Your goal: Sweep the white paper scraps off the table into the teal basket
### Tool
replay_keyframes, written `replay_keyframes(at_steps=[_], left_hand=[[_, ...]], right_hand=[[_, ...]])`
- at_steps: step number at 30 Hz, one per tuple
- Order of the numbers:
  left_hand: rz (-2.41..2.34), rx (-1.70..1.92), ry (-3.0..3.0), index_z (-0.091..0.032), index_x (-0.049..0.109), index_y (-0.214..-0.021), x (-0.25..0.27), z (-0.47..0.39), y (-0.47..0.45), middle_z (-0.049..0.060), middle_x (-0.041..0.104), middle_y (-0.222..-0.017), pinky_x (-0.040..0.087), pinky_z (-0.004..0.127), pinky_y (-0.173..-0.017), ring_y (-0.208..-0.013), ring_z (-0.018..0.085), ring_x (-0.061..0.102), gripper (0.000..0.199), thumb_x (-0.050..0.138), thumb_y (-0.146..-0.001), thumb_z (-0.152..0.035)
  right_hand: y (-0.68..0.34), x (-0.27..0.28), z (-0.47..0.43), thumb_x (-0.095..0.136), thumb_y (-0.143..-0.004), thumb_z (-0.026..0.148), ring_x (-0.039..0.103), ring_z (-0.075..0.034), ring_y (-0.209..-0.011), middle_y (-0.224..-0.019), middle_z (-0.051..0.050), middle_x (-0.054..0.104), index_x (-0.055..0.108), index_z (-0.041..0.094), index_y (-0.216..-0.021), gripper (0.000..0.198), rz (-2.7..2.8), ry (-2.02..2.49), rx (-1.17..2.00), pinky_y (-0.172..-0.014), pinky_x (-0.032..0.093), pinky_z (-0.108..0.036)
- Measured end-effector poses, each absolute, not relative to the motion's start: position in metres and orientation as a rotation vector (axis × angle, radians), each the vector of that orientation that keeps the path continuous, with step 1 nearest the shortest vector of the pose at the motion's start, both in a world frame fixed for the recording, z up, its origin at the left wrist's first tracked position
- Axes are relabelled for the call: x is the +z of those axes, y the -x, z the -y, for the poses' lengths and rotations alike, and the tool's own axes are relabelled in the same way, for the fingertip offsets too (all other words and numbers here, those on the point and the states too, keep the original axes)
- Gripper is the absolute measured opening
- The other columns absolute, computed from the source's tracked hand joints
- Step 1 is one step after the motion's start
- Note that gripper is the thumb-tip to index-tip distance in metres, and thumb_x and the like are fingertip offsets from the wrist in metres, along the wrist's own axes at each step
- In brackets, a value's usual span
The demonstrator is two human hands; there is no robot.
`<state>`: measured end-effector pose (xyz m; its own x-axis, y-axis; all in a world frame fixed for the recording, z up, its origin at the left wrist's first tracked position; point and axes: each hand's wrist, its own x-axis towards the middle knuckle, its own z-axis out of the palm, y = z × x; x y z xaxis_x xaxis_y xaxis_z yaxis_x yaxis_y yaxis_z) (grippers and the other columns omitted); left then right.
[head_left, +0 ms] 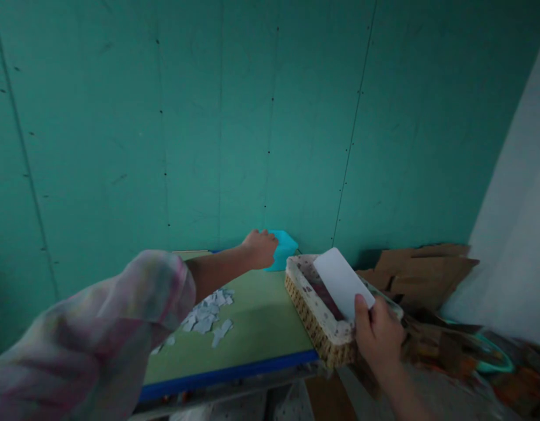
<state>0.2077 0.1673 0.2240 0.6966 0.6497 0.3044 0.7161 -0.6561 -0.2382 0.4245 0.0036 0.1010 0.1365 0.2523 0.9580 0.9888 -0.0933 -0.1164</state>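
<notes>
My left hand (261, 248) is reached out to the back of the table, its fingers curled at the near side of a bright blue angular object (287, 245) by the wall. What kind of object that is I cannot make out. My right hand (379, 333) pinches a white rectangular card (340, 280) with rounded corners, thumb on top. The card is tilted above a woven basket (314, 324) with a patterned cloth lining, at the table's right end. Under my left forearm lies a loose pile of white paper scraps (206, 313).
The light green table (261, 327) has a blue edge and stands against a green panelled wall (243, 128). Flattened brown cardboard (419, 272) leans at the right. On the floor there, a turquoise rimmed thing (495, 356) lies among clutter.
</notes>
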Motion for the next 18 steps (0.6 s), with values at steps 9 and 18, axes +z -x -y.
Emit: replay_keyframes(at_steps=[9,18], left_hand=[[1.358,-0.296,2.582,-0.016,0.056,-0.124,0.188,-0.232,-0.241,0.013,0.055,-0.131,0.050,0.052,-0.094,-0.117,0.030,0.055,0.039,0.062,-0.089,-0.033],[1.452,-0.561,2.744,-0.013,0.064,-0.108,0.170,-0.239,-0.230,0.008,0.065,-0.110,0.056,0.041,-0.084,-0.098,0.023,0.065,0.026,0.062,-0.091,-0.032]], right_hand=[[-0.423,0.099,-0.008,0.035,-0.097,0.042,0.056,-0.021,-0.049,-0.049,-0.002,0.054,0.040,0.025,-0.067,0.035,1.301,1.469,-1.092,-0.049,0.036,-0.029],[-0.425,0.092,-0.015,0.041,-0.094,0.040,0.057,-0.023,-0.053,-0.052,-0.004,0.056,0.043,0.025,-0.067,0.031,1.351,1.477,-1.060,-0.054,0.036,-0.032]])
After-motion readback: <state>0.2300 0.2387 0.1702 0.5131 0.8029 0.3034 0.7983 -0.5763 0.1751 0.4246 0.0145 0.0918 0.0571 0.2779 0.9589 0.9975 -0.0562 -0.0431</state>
